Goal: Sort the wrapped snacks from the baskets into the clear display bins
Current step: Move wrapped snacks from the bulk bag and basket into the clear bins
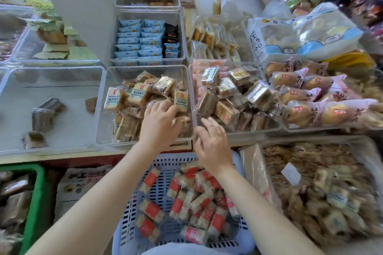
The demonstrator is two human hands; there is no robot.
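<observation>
The left hand (160,123) reaches into the middle clear bin (101,109), fingers spread and lying flat on the pale wrapped snacks (136,95) that are piled there; it does not grip any of them as far as I can see. The right hand (213,143) is just beside it, above the near rim between this bin and the next bin to the right (238,131), with fingers loosely bent and holding nothing.

Under both forearms stands a light blue basket (128,213) with slotted walls. It holds many small packets with red bands (199,198), lying in all directions.

The bin to the right is full of brown square packets (226,97), some with shiny wrap. The bin to the left (51,109) has only a few dark packets on its floor. Behind the middle bin, another clear bin (149,35) holds neat rows of light blue packets and some black ones.

At the far right lie long buns in pink wrappers (310,99). A green crate (35,192) is at the lower left, near the basket.
</observation>
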